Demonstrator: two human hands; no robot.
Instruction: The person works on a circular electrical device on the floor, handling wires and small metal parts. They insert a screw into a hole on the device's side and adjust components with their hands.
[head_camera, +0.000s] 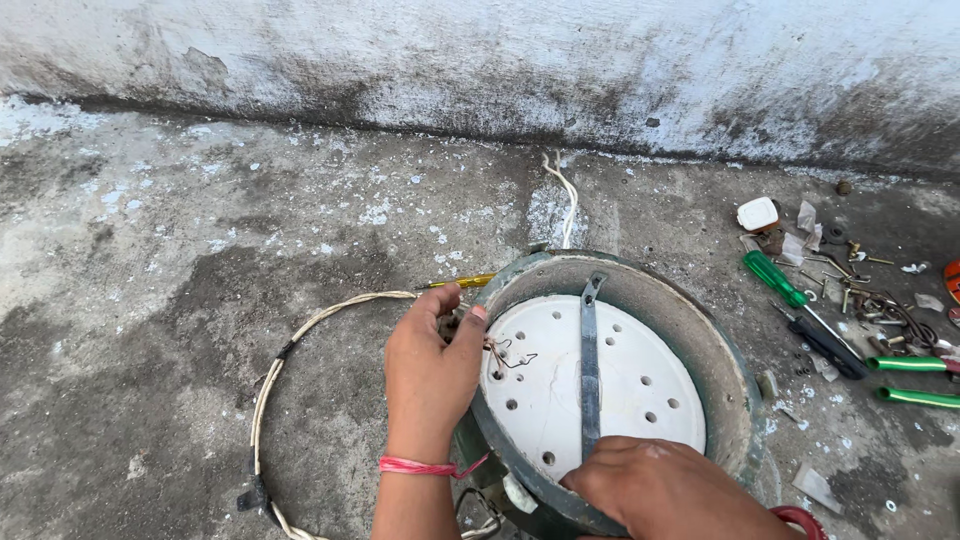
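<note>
1. Gripping the left rim of a round green housing, the left hand comes up from the bottom of the view, wrist straight, a red thread band around it, thumb and fingertips curled over the edge near some thin bare wires.
2. The right hand lies knuckles-up on the near rim, fingers folded down on the lower end of a grey metal strap; the two hands are apart, each pressed to the housing.
3. The housing sits on the concrete floor, open side up, with a white perforated disc inside and the strap running across that disc.
4. A pale cord loops on the floor to the left, and a yellow-handled tool lies just behind the left hand.
5. To the right lie a green-handled screwdriver, green-gripped pliers and scattered screws, near a stained white wall.
</note>
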